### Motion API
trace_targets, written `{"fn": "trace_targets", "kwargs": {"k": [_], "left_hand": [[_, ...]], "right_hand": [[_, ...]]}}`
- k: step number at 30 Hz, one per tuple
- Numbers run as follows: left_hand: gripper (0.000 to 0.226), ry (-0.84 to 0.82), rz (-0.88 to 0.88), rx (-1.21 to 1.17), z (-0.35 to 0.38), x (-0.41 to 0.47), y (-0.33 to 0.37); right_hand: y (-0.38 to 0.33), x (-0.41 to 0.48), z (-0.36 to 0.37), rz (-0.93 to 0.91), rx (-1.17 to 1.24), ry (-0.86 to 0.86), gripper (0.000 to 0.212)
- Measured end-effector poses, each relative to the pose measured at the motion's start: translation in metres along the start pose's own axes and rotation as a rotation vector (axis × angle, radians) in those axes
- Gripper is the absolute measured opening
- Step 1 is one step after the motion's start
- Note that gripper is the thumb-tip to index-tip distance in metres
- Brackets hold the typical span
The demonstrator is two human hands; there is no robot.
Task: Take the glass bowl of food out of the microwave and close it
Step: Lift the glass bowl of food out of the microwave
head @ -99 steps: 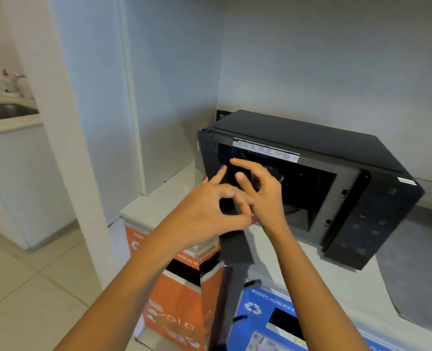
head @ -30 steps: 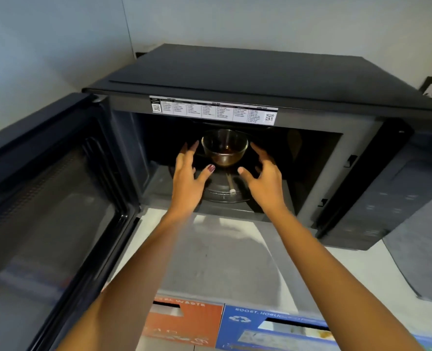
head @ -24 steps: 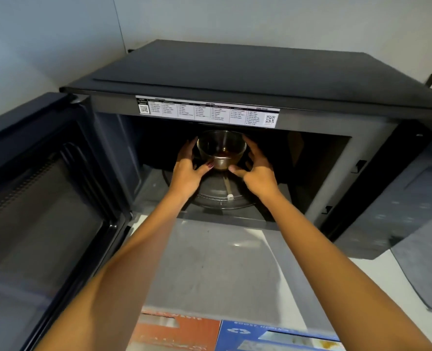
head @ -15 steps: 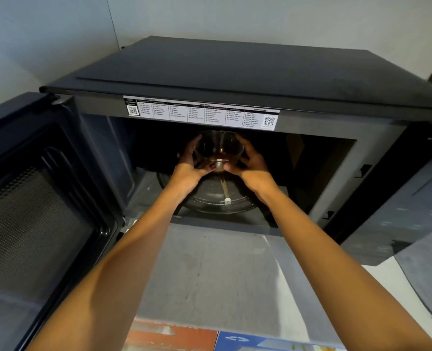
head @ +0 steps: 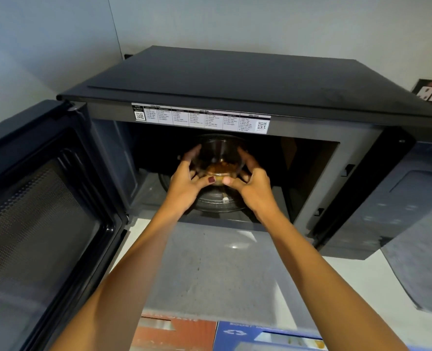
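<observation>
Black microwave (head: 235, 79) sits on the pale bench (head: 210, 269), cavity open toward the camera. Its door (head: 40, 211) is swung fully out to the left, mesh window facing in. White instruction label (head: 201, 118) runs along the top edge of the cavity frame. Control panel (head: 412, 198) on the right, blurred, no markings readable.

Glass turntable (head: 217, 203) lies on the cavity floor, with a small white roller visible under its near edge.

Left hand (head: 187, 183) and right hand (head: 253, 186) are both inside the cavity opening, wrists just past the front lip. Fingers of each hand are curled around opposite sides of the glass bowl (head: 218, 153), thumbs meeting at its near lower wall, so it's gripped from both sides. Dark red polish on the left thumbnail.

Bowl is in the middle of the cavity, above the turntable; can't tell whether its base touches the plate or is clear of it. Brown food (head: 220, 168) sits in the bottom.

Near edge, below the bench: orange box (head: 174, 335) on the left, blue box (head: 265, 336) beside it on the right. Wall socket (head: 431, 93) far right.
</observation>
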State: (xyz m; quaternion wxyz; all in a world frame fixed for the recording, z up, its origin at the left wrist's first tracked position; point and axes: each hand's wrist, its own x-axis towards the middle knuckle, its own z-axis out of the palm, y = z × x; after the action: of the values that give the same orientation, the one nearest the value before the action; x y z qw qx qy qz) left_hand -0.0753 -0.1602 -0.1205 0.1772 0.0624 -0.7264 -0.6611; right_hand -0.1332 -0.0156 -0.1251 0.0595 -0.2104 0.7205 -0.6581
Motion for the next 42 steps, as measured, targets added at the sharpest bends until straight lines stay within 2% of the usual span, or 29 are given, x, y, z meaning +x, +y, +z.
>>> {"fn": "trace_targets", "kwargs": {"k": [5, 9, 14, 21, 28, 42], "left_hand": [[0.076, -0.025, 0.022, 0.011, 0.000, -0.039, 0.013], [0.076, -0.049, 0.013, -0.016, 0.001, -0.072, 0.019], [0.078, -0.087, -0.019, -0.064, 0.009, -0.116, 0.025], [0.073, -0.115, -0.015, 0.038, 0.035, -0.161, 0.040], [0.075, -0.218, 0.026, 0.041, 0.082, -0.184, 0.055], [0.073, -0.489, 0.041, -0.108, 0.222, -0.184, 0.061]], "right_hand": [[-0.005, -0.045, -0.004, -0.007, 0.084, -0.004, 0.071], [-0.010, -0.082, -0.009, -0.021, 0.118, 0.011, 0.081], [-0.019, -0.131, -0.020, -0.020, 0.092, 0.029, 0.082], [-0.027, -0.185, -0.045, 0.006, 0.028, 0.116, 0.080], [-0.037, -0.227, -0.089, 0.002, -0.051, 0.247, 0.078], [-0.028, -0.279, -0.212, 0.028, -0.007, 0.498, 0.082]]}}
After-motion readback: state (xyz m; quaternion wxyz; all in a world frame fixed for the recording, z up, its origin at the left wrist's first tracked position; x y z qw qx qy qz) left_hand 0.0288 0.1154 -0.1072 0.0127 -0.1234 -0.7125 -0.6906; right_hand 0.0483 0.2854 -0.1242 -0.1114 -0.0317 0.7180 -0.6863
